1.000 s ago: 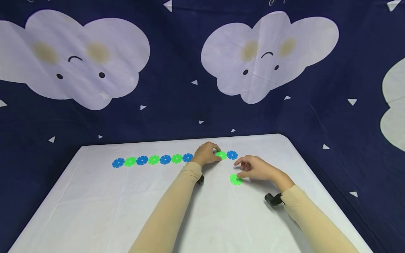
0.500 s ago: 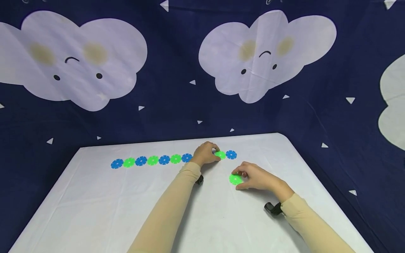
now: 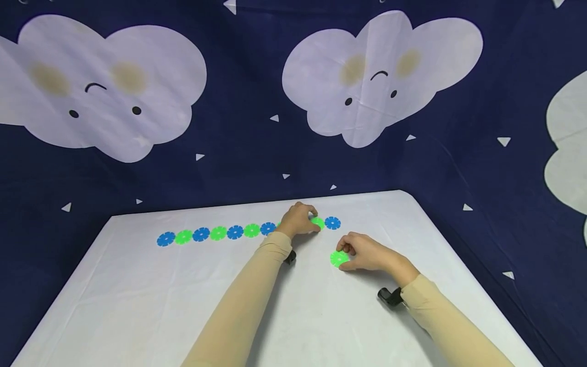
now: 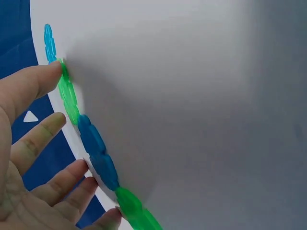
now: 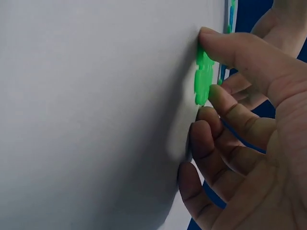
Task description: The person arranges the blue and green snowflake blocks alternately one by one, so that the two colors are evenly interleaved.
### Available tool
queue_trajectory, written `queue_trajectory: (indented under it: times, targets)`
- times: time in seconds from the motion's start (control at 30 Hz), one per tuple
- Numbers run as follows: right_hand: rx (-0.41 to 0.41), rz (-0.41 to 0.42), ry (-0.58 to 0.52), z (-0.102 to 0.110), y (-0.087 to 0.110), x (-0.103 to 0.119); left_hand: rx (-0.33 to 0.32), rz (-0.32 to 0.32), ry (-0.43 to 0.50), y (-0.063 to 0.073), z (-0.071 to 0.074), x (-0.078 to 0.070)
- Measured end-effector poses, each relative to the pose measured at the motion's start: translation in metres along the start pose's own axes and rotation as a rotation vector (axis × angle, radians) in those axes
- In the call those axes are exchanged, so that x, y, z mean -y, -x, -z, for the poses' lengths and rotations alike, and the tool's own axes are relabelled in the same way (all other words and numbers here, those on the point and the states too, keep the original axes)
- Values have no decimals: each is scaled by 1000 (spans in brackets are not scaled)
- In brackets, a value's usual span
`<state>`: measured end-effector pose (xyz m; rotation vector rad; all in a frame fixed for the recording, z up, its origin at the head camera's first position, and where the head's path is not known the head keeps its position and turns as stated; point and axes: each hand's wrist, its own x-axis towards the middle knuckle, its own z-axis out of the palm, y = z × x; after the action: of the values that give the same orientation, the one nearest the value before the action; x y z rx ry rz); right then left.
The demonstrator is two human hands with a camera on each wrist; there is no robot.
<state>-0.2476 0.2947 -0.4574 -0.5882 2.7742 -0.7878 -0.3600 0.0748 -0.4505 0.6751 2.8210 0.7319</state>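
A row of alternating blue and green notched plastic discs lies along the table's far side. My left hand (image 3: 297,220) holds a green notched disc (image 3: 318,223) near the row's right end between thumb and index finger; it hides part of the row. At that end lies a blue disc (image 3: 332,223). In the left wrist view the thumb touches the green disc (image 4: 68,93), with another blue disc (image 4: 98,151) beside it. Nearer the front, my right hand (image 3: 369,253) pinches a separate green notched disc (image 3: 339,259) by its edges, close to the table surface.
The white-covered table (image 3: 137,306) ends at a dark blue backdrop (image 3: 243,127) printed with clouds and triangles. The row's left end is a blue disc (image 3: 166,239). Black wrist cameras sit under both wrists, the right one (image 3: 389,296) plainly visible.
My right hand has come down around the separate green disc, thumb and index finger closing on its edges. The left hand has stayed at the row. The head view has shifted slightly.
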Motion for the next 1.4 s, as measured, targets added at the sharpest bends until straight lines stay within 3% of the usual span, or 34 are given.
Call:
queue_trajectory:
  times: [0.27,0.47,1.07,1.4]
  targets:
    - [39,-8,-85,2,0,1,20,-45,49,-8,-6,-7]
    - [44,3,-82,4,6,-2,9,-72,48,-12,-13,-11]
    - [28,-37,-43,11,17,-4,-73,43,-31,-4,-27,-36]
    - [-37,-45,-43,20,12,-23,-95,56,-21,-5,-27,-35]
